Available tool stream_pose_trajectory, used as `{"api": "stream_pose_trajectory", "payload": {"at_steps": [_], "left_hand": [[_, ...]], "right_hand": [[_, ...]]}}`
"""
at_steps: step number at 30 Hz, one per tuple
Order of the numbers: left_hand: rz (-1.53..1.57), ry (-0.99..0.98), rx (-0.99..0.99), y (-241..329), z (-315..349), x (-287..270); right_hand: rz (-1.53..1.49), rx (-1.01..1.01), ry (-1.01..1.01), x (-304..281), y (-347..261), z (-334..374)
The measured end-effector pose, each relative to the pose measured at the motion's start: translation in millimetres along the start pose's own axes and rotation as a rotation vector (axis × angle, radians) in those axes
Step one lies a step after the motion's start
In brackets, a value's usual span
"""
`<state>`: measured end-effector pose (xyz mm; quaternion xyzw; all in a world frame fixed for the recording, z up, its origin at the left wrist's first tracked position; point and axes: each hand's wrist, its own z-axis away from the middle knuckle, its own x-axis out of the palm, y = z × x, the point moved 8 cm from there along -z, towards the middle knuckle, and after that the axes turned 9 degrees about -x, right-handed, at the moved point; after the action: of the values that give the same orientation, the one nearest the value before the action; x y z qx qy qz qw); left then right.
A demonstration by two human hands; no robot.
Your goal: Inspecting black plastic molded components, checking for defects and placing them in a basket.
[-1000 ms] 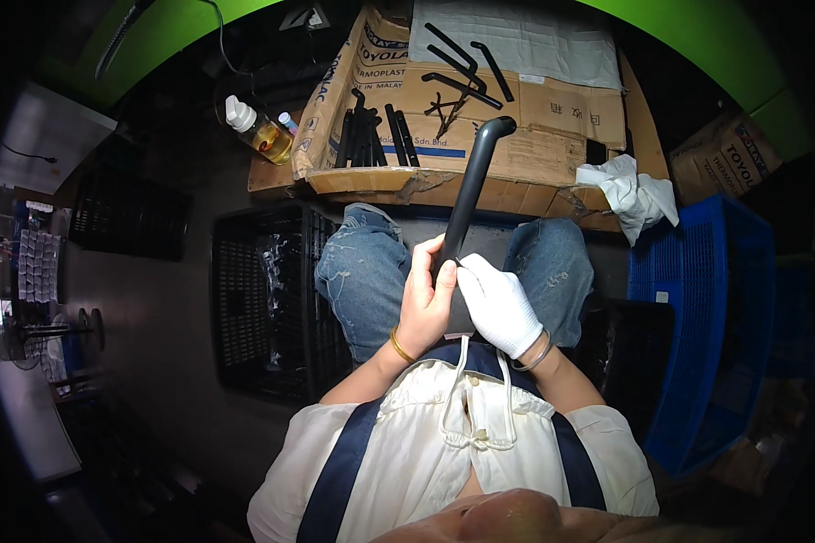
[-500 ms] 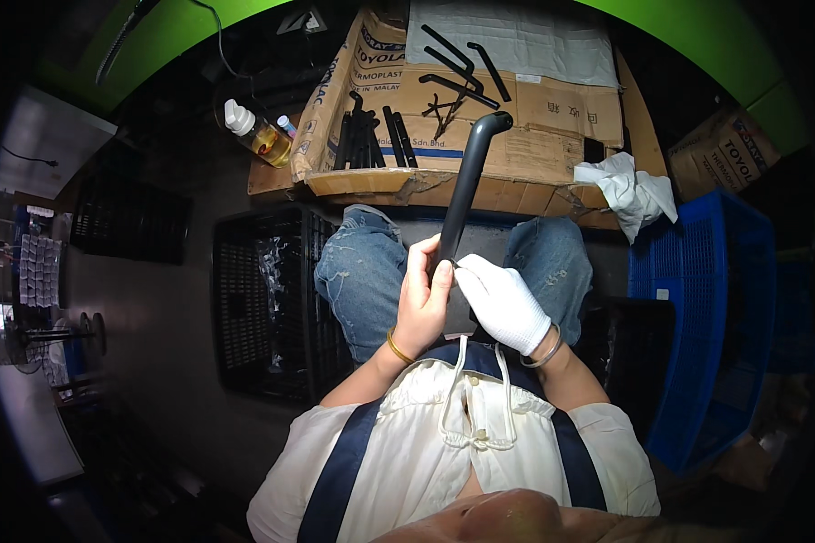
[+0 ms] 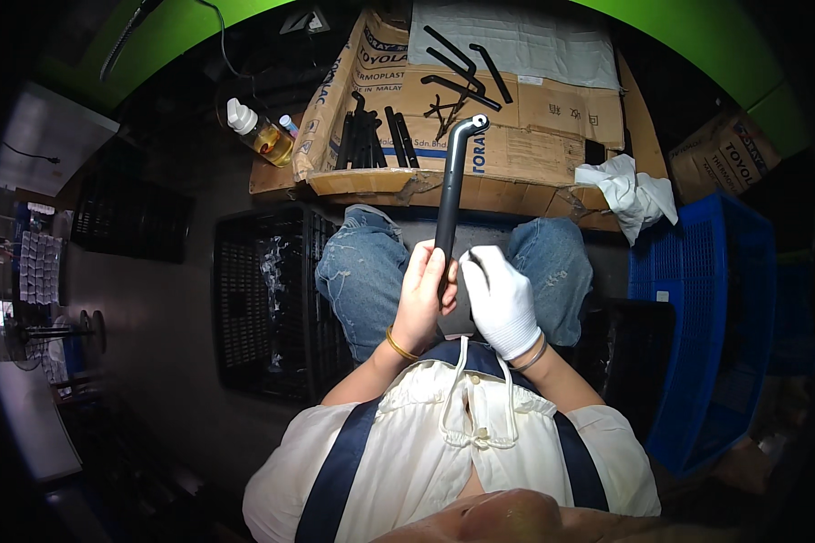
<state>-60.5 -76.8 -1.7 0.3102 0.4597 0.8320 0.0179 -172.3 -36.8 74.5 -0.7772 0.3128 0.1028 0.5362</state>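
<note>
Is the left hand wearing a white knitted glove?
No, the left hand is bare; the white knitted glove covers the right hand.

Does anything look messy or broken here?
Yes: the cardboard box has a ragged, torn-looking front edge, and a crumpled white cloth hangs over its right front corner. Also, only the right hand wears a glove.

The bent tube (image 3: 449, 204) looks smooth and glossy; the glove (image 3: 505, 312), knitted cloth; the box (image 3: 362, 183), matt cardboard.
</note>
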Motion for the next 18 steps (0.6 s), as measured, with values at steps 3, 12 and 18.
{"api": "stream_pose_trajectory", "payload": {"at_steps": [3,12,18], "left_hand": [[0.185,-0.192,-0.260,-13.0,0.8,10.3],[0.058,-0.153,-0.170,-13.9,-3.4,14.8],[0.045,-0.143,-0.116,0.0,-7.3,1.2]], "right_hand": [[-0.199,0.196,0.054,-3.0,23.8,-4.7],[-0.080,0.193,-0.055,-11.2,36.3,-21.9],[-0.213,0.363,-0.323,-9.7,37.7,6.1]]}}
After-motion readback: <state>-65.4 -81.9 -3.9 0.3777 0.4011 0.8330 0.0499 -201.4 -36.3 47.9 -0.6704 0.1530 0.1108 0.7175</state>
